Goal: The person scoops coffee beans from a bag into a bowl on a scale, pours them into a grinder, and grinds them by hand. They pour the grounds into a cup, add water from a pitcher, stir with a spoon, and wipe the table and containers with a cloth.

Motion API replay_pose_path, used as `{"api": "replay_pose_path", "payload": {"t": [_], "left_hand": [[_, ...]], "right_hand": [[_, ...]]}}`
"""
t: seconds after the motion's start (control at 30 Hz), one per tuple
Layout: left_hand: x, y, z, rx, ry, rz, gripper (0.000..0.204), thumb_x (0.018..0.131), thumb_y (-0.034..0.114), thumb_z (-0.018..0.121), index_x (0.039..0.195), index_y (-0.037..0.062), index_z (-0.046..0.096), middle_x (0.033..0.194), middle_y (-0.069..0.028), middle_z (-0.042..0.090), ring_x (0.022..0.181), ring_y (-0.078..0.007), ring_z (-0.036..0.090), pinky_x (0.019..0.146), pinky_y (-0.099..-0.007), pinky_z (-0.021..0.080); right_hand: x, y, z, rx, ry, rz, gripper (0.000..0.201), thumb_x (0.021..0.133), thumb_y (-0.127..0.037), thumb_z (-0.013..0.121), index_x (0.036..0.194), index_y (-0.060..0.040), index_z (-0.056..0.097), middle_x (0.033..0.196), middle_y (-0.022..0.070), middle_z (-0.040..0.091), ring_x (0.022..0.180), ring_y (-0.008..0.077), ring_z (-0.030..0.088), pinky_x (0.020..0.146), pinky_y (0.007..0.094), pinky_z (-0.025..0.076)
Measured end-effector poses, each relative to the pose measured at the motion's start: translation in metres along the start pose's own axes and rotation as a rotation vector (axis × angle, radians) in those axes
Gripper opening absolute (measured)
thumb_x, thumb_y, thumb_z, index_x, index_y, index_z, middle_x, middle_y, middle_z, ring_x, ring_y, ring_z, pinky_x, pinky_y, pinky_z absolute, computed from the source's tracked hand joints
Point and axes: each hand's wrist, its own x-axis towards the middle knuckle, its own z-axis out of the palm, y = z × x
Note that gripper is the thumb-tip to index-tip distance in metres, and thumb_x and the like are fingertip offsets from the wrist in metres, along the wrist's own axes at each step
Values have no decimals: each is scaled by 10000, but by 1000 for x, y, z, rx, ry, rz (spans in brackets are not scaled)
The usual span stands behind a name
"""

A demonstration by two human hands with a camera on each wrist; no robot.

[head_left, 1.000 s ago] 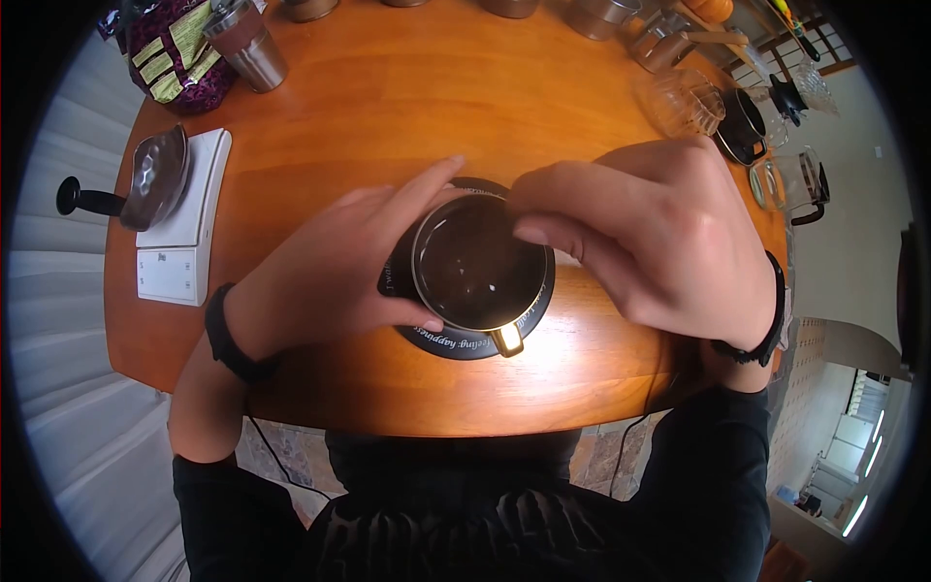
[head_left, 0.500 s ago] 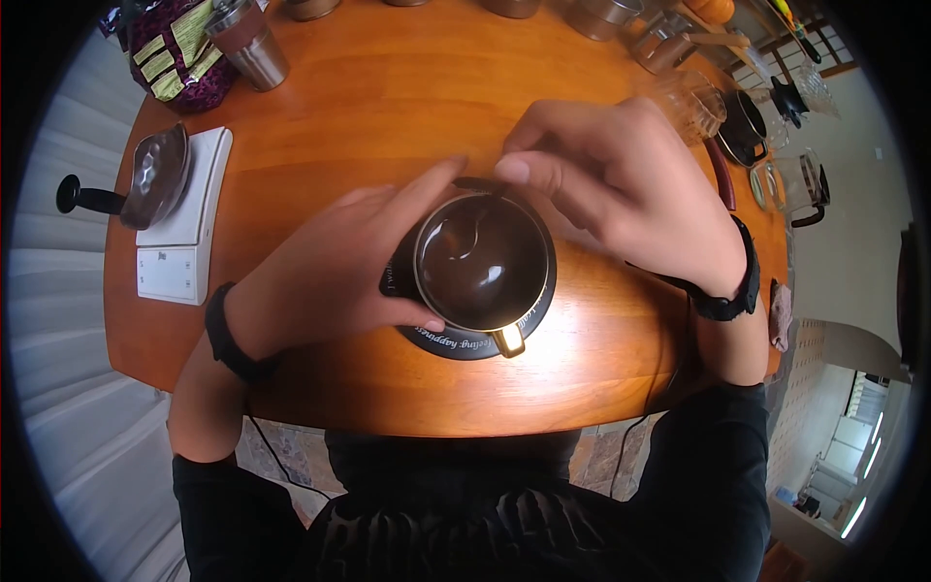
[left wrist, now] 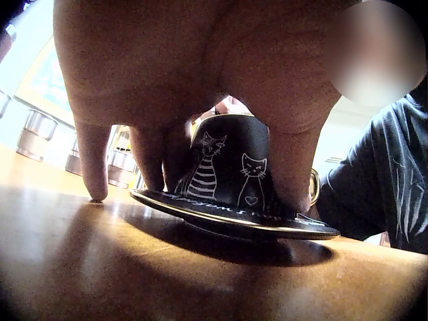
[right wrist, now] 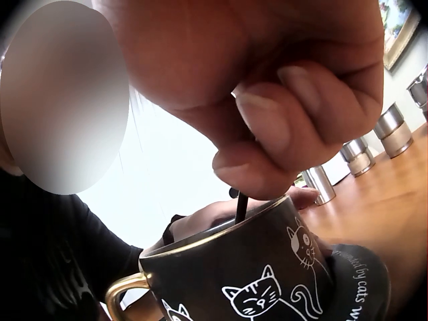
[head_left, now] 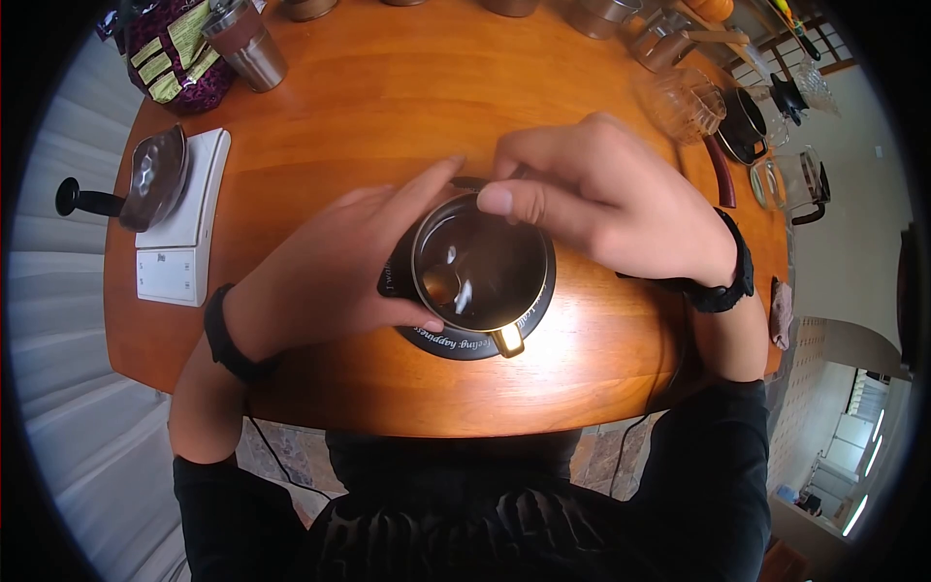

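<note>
A black mug (right wrist: pixel 200 274) with white cat drawings, a gold rim and a gold handle (head_left: pixel 509 339) stands on a matching black saucer (left wrist: pixel 267 229) with white lettering. Dark liquid (head_left: pixel 490 257) shows inside it, with bright reflections. My left hand (head_left: pixel 335 276) holds the mug from the left, thumb on the near side and fingers on the far side; one fingertip (left wrist: pixel 97 194) reaches the tabletop. Over the far right rim, my right hand (head_left: pixel 611 199) pinches a thin dark stirrer (right wrist: pixel 242 207) that dips into the mug. Its lower end is hidden.
At left lies a white scale (head_left: pixel 179 267) bearing a dark dish (head_left: pixel 160 170), beside a black-handled tool (head_left: pixel 87 199). A steel tumbler (head_left: pixel 247 53) and a purple bag (head_left: pixel 179 63) stand behind. Glassware (head_left: pixel 684 102) and a black cup (head_left: pixel 742 126) crowd the back right.
My right hand has moved from the mug's right side to beyond its far rim, then slightly back toward me, still pinching. The liquid's reflections have shifted. My left hand and the mug stay put.
</note>
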Motion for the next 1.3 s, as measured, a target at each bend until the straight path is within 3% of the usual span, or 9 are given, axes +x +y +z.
{"api": "replay_pose_path", "payload": {"t": [0.03, 0.13, 0.23, 0.43, 0.53, 0.73, 0.93, 1.13, 1.3], "left_hand": [[0, 0, 0, 2, 2, -2, 1129, 755, 346, 911, 1618, 4, 267, 1503, -215, 543, 1361, -381, 555, 1147, -466, 413], [0, 1, 0, -3, -8, -18, 1125, 761, 344, 908, 1619, 6, 264, 1477, -211, 569, 1349, -381, 568, 1147, -464, 413], [1, 1, -1, -15, -11, -21, 1132, 764, 346, 908, 1624, 9, 254, 1458, -207, 589, 1341, -378, 578, 1149, -462, 413], [2, 3, -1, -5, -12, -11, 1148, 755, 334, 922, 1628, 10, 251, 1462, -201, 593, 1351, -372, 574, 1148, -462, 413], [2, 4, -2, 6, -13, -10, 1164, 743, 335, 932, 1627, 6, 251, 1470, -201, 589, 1355, -375, 570, 1151, -461, 411], [1, 4, -3, 15, -11, -17, 1191, 720, 354, 945, 1624, -2, 256, 1492, -204, 571, 1375, -381, 549, 1154, -459, 408], [1, 4, -2, -9, -12, -9, 1198, 704, 339, 946, 1622, -5, 256, 1495, -201, 570, 1381, -381, 540, 1156, -457, 405], [1, 2, -2, -1, -9, 9, 1178, 722, 326, 940, 1624, -1, 256, 1480, -199, 580, 1366, -384, 553, 1148, -458, 412], [2, 4, -2, 13, -5, 4, 1172, 730, 348, 938, 1622, -3, 263, 1468, -217, 580, 1345, -393, 567, 1135, -463, 425]], "right_hand": [[1, -2, -1, 45, -6, 33, 266, 987, -255, 696, 916, -2, 739, 684, 190, 649, 619, 352, 639, 586, 418, 478], [-2, -3, -8, 117, -51, 109, 284, 1046, -244, 664, 894, -4, 680, 633, -2, 604, 540, 71, 509, 506, 265, 361], [-5, -6, -16, 137, -26, 143, 276, 1053, -228, 659, 894, -3, 679, 623, -43, 568, 538, 21, 467, 491, 231, 316], [-9, -13, -27, -92, 43, 35, 249, 1036, -210, 684, 905, 2, 684, 589, -30, 537, 528, 30, 467, 486, 248, 314], [-11, -10, -25, -193, 86, -88, 201, 996, -177, 722, 890, -9, 690, 578, 21, 540, 496, 95, 496, 485, 288, 348], [-16, -17, -23, -457, 133, -226, 103, 911, -109, 754, 857, -45, 694, 599, 112, 566, 529, 308, 579, 510, 384, 432], [-19, -27, -23, -574, 45, -173, 128, 904, -128, 760, 834, -50, 687, 601, 112, 583, 553, 326, 613, 514, 405, 441], [-18, -19, -28, -344, -101, -173, 148, 933, -155, 750, 854, -39, 704, 613, 118, 606, 552, 331, 610, 519, 390, 448], [-9, -10, -12, -210, -56, -201, 177, 947, -179, 750, 860, -30, 714, 613, 116, 610, 544, 306, 619, 521, 366, 450]]}}
